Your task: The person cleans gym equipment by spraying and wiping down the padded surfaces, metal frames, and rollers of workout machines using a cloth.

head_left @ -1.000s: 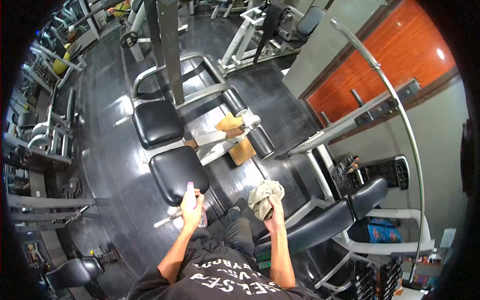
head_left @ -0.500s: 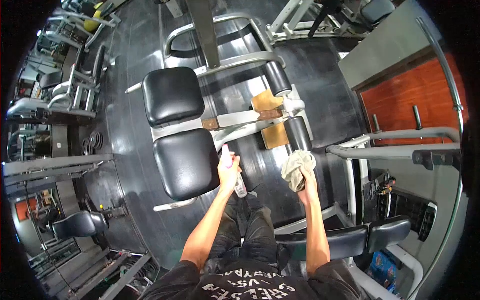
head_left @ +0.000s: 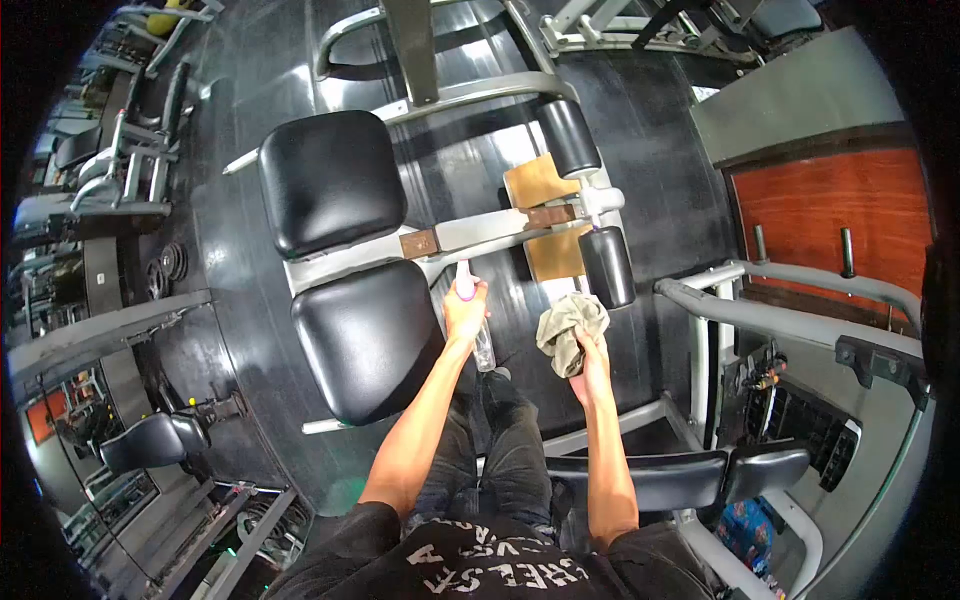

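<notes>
My left hand (head_left: 465, 312) is wrapped round the neck of a spray bottle (head_left: 484, 350) with a pink and white head and a clear body. It is just right of the nearer black padded seat (head_left: 368, 340). In my right hand (head_left: 592, 368) is a crumpled grey-green cloth (head_left: 570, 332), bunched above the fingers. The cloth is close to the lower black foam roller (head_left: 607, 267) of the bench machine. A second black pad (head_left: 333, 182) and an upper roller (head_left: 569, 138) belong to the same machine.
A pale metal beam (head_left: 480, 232) joins the pads to the rollers, with tan plates (head_left: 556, 252) beside it. A metal frame (head_left: 770, 312) stands at the right. Behind my legs is a black bench (head_left: 640, 482). Weight plates (head_left: 167, 270) lie on the floor at left.
My right hand with the cloth has shifted left, towards the spray bottle. My left hand has risen slightly with the bottle. The view has turned a little, and the machine appears closer.
</notes>
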`<state>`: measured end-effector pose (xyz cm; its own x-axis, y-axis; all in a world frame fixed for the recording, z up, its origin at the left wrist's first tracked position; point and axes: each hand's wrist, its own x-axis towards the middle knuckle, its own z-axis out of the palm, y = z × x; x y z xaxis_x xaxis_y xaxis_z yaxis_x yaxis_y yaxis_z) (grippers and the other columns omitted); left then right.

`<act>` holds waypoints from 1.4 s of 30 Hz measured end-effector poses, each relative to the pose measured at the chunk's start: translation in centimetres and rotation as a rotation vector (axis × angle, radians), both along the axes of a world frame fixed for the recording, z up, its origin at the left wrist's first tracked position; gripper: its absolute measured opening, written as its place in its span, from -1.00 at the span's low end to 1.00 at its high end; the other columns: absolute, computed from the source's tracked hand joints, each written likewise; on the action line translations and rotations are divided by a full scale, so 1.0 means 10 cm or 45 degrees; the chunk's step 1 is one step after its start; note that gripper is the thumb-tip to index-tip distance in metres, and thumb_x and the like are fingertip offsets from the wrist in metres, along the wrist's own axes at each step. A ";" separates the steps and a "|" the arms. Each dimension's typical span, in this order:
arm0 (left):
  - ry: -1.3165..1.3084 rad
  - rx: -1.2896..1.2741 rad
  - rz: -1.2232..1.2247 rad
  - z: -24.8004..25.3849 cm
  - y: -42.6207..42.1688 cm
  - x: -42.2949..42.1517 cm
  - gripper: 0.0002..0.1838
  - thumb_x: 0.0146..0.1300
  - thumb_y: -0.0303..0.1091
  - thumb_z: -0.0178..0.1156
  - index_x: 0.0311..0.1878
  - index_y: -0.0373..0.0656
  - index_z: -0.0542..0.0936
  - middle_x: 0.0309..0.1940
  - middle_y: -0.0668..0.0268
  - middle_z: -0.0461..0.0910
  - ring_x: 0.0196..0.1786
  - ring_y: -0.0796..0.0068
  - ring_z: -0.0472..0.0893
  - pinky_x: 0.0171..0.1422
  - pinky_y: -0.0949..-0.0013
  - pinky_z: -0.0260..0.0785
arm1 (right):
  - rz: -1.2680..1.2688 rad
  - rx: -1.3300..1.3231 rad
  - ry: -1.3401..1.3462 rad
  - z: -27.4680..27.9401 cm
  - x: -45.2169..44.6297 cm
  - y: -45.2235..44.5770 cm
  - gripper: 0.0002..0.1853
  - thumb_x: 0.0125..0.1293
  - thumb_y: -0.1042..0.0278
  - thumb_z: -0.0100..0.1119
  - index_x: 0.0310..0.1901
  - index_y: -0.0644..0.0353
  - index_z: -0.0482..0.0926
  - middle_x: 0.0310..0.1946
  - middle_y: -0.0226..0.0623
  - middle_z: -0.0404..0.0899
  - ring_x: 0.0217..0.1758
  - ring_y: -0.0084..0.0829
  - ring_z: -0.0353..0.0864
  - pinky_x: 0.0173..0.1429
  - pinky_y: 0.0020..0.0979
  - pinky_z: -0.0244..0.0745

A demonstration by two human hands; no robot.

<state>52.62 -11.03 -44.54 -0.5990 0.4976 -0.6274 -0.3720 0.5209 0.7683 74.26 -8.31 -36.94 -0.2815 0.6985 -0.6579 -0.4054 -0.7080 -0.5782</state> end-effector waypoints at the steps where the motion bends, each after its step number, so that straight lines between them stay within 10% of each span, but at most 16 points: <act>1: -0.016 0.001 -0.013 -0.01 0.03 0.01 -0.85 0.25 -0.41 0.31 -0.16 -0.17 0.56 -0.53 0.42 0.53 -0.63 0.60 0.50 -0.59 0.46 0.38 | -0.036 0.021 0.011 0.01 -0.04 0.01 -0.58 0.43 0.40 0.12 0.29 0.20 0.37 0.13 -0.32 0.53 0.19 -0.45 0.52 0.30 -0.36 0.41; 9: -0.206 0.134 -0.241 -0.01 0.26 -0.04 -0.82 0.30 -0.41 0.27 -0.07 -0.19 0.55 -0.46 0.42 0.52 -0.64 0.61 0.49 -0.58 0.44 0.34 | -0.275 -0.084 -0.003 -0.03 -0.25 0.04 -0.57 0.45 0.37 0.00 0.32 0.18 0.35 0.19 -0.29 0.49 0.24 -0.37 0.51 0.33 -0.31 0.42; 21: 0.381 0.682 -0.628 0.91 1.02 -1.21 -0.69 0.31 -0.54 0.19 0.12 -0.29 0.50 -0.18 0.31 0.63 -0.43 0.65 0.55 -0.30 0.53 0.44 | -0.369 -0.240 0.384 -0.77 -0.86 0.43 -0.28 0.44 -0.36 -0.20 0.33 0.09 0.38 0.22 -0.27 0.52 0.28 -0.27 0.51 0.40 -0.17 0.38; 30: 0.511 0.917 -0.212 0.87 1.26 -1.80 -0.45 0.32 -0.68 0.08 0.37 -0.31 0.28 -0.11 0.17 0.50 -0.42 0.56 0.53 -0.39 0.47 0.47 | 0.221 0.395 -0.689 -1.28 -1.64 0.92 -0.59 0.50 0.09 0.05 0.13 0.27 0.55 0.07 -0.24 0.58 0.16 -0.46 0.49 0.23 -0.38 0.35; 31: 0.523 0.910 -0.210 0.86 1.28 -1.82 -0.45 0.32 -0.68 0.08 0.37 -0.31 0.28 -0.11 0.17 0.50 -0.42 0.56 0.53 -0.39 0.47 0.47 | 0.100 0.784 -0.919 -1.33 -1.82 0.91 -0.53 0.43 0.01 0.12 0.02 0.35 0.57 0.20 0.01 0.49 0.29 -0.16 0.46 0.31 -0.26 0.35; 36: 0.580 0.856 -0.099 0.94 1.29 -1.88 -0.64 0.32 -0.64 0.08 0.18 -0.39 0.37 -0.17 0.12 0.53 -0.52 0.51 0.55 -0.30 0.43 0.43 | 0.938 1.684 -1.256 -1.33 -2.23 0.67 -0.50 0.15 0.46 0.23 0.18 -0.06 0.59 0.31 -0.10 0.38 0.45 -0.02 0.28 0.50 -0.13 0.26; 42: 0.641 0.749 -0.137 1.10 1.25 -1.88 -0.78 0.35 -0.63 0.02 0.04 -0.38 0.39 -0.18 0.11 0.53 -0.50 0.51 0.54 -0.23 0.41 0.41 | 0.715 1.435 -1.394 -2.07 -1.73 1.27 -0.52 0.17 0.60 0.09 0.17 0.10 0.56 0.33 -0.05 0.36 0.40 0.02 0.31 0.45 -0.13 0.30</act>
<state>33.84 1.47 -33.58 -0.6709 0.7358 0.0922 0.1240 -0.0113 0.9922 56.93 4.38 -57.66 -0.4219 0.9062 0.0284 0.6515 0.3248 -0.6856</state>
